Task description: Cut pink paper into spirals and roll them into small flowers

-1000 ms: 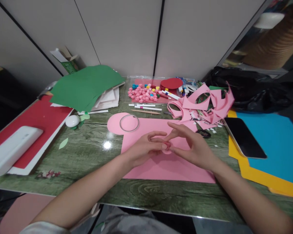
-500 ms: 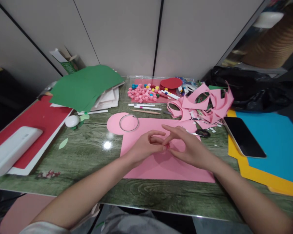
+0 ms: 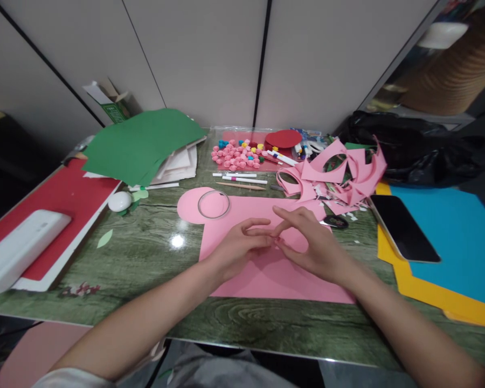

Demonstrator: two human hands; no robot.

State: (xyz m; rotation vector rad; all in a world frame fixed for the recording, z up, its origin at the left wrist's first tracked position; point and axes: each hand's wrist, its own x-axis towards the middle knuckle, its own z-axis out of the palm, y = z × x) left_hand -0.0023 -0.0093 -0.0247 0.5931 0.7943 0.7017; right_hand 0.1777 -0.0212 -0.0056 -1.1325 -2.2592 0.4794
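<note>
My left hand (image 3: 238,248) and my right hand (image 3: 317,248) meet over a pink paper sheet (image 3: 275,283). Their fingertips pinch a tiny reddish-pink piece (image 3: 277,242), too small and too covered by fingers to name. Right thumb and index finger close on it from one side, left fingertips from the other. Beneath the hands the sheet lies flat. A thin metal ring (image 3: 214,217) rests on its upper left, partly over a round-ended pink paper cutout (image 3: 189,206). Dark-handled scissors (image 3: 336,221) lie beside the right hand, their blades mostly hidden.
Behind are a tray of pink folded pieces (image 3: 230,156), white pens (image 3: 244,179) and pink paper scraps (image 3: 327,164). A phone (image 3: 406,226) lies on blue paper (image 3: 461,237) at right. Green paper (image 3: 141,140), red paper (image 3: 60,215) and a white device (image 3: 26,248) occupy the left.
My left fingers have straightened slightly and drawn closer to my right fingertips, around the small piece. My right hand has shifted only a little. Nothing else on the table has moved.
</note>
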